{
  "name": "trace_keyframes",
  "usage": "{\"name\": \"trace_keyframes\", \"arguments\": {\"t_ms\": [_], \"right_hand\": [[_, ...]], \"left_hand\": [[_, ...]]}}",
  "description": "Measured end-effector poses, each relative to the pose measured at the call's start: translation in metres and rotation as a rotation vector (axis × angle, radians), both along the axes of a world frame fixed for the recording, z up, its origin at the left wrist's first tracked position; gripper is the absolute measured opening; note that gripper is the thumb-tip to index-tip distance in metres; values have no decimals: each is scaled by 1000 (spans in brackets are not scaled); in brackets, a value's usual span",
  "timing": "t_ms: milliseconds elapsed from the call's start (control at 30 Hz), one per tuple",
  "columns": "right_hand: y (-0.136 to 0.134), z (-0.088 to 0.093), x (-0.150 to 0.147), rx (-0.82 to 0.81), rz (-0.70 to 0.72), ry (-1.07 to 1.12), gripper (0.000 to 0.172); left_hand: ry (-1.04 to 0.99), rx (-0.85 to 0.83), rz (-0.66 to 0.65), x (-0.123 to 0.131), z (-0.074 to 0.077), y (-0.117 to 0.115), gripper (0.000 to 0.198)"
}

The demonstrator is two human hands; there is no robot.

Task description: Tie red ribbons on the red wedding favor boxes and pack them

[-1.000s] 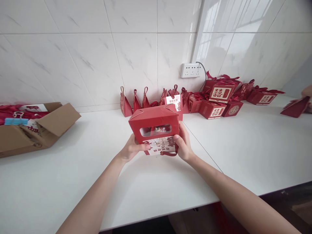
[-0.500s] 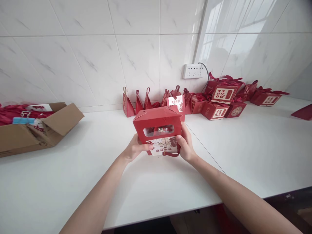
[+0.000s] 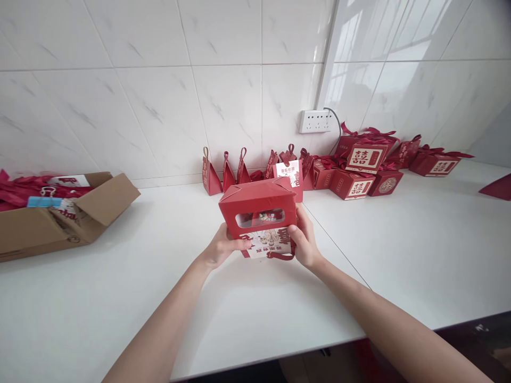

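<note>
Between my two hands is a red gift box (image 3: 261, 198) with a clear oval window and a white printed panel. Its print reads upside down, and a red strap handle (image 3: 280, 256) hangs at its lower edge. My left hand (image 3: 221, 246) grips the left side, thumb on the front panel. On the right side, my right hand (image 3: 305, 238) is closed round the box with its thumb at the front corner. Most fingers of both hands are hidden behind the box. A red and white tag card (image 3: 294, 174) shows just behind its top right corner.
Small red triangular boxes (image 3: 211, 178) with loops stand along the tiled wall. Ribboned red boxes (image 3: 355, 186) are stacked at the back right, below a power socket (image 3: 315, 122). At left, an open cardboard carton (image 3: 107, 199) holds red ribbon. The white counter (image 3: 255, 314) has a near edge.
The whole scene sits slightly lower in the picture, as if the camera tilted up a little. My hands keep the same hold on the red gift box.
</note>
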State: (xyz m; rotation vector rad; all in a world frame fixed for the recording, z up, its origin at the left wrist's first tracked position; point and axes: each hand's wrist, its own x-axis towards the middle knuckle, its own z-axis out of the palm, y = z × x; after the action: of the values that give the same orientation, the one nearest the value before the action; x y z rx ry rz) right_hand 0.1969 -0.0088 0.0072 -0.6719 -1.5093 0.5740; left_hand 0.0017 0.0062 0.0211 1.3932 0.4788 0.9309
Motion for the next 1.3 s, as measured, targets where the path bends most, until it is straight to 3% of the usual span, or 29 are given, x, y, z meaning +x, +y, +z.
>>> {"name": "trace_keyframes", "arguments": {"t_ms": [767,1067,1300], "right_hand": [[-1,1,0,12,-7,0,45],[-1,-1,0,-3,63,12,42],[0,-3,3,-2,3,-22,44]], "left_hand": [[4,-14,-3,1,2,-1,57],[24,-36,13,0,2,-2,66],[-40,-62,42,4,-1,-2,49]]}}
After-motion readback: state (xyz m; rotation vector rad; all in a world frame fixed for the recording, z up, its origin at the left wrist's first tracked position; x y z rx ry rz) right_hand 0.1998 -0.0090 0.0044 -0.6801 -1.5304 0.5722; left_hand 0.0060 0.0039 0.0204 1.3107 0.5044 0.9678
